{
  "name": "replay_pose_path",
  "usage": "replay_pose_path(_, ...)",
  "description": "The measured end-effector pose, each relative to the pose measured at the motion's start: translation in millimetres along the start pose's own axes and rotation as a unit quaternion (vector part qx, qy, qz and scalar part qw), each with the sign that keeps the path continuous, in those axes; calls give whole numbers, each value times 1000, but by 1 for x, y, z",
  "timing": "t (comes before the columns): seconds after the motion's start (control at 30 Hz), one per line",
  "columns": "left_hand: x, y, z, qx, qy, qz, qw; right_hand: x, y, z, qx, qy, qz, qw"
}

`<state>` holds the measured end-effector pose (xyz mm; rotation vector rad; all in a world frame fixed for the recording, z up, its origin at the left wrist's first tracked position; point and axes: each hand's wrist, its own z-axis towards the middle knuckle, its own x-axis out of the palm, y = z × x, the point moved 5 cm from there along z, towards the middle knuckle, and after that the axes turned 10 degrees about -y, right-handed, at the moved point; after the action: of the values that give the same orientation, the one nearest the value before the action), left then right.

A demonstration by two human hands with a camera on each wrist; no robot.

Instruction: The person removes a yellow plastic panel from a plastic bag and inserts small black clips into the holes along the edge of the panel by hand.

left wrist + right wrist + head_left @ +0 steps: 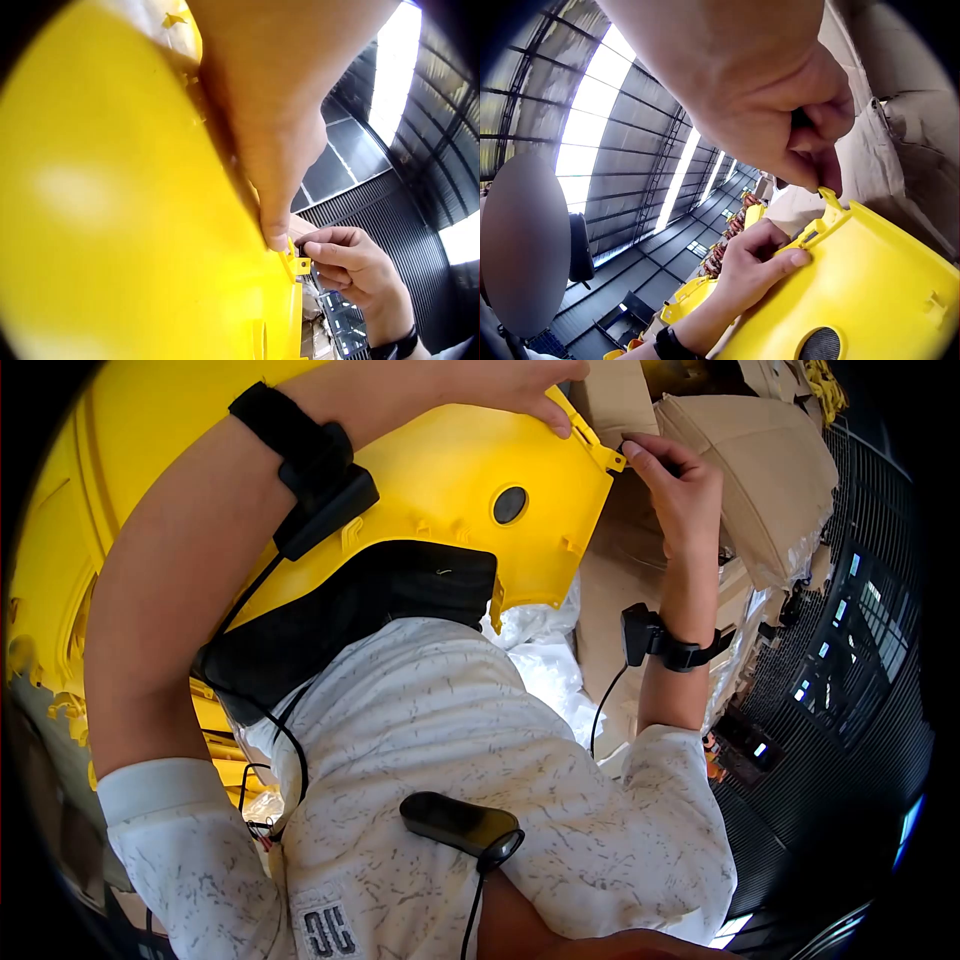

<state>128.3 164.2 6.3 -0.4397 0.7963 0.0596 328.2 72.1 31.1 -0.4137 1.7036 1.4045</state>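
Observation:
A large glossy yellow plastic panel (430, 480) with a round dark hole lies across the front of the person's body in the head view. The left hand (505, 388) grips its far edge, thumb on the smooth face and fingers curled over the rim. Close beside it, the right hand (686, 490) pinches a small black piece (303, 248) between thumb and fingertips. That piece is right at a yellow corner tab (303, 266) with a small hole in it. In the right wrist view, the right fingertips cover most of the piece.
Brown cardboard (750, 480) stands beyond the right hand. Further yellow parts (60, 560) are at the left, and clear plastic wrap (550, 670) lies below the panel. Thin black cables (607, 710) run from the wrist cameras.

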Motion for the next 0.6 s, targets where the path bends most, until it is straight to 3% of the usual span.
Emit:
replay_pose_path(0.17,4,0,-1,-15,10,22,1000,2,0,4,-14,6,-30,999)
replay_pose_path(0.43,-4,-2,0,-30,29,9,999,6,11,9,-145,48,-143,978)
replay_pose_path(0.6,-1,0,-1,-33,53,8,998,7,20,2,-168,63,-159,971)
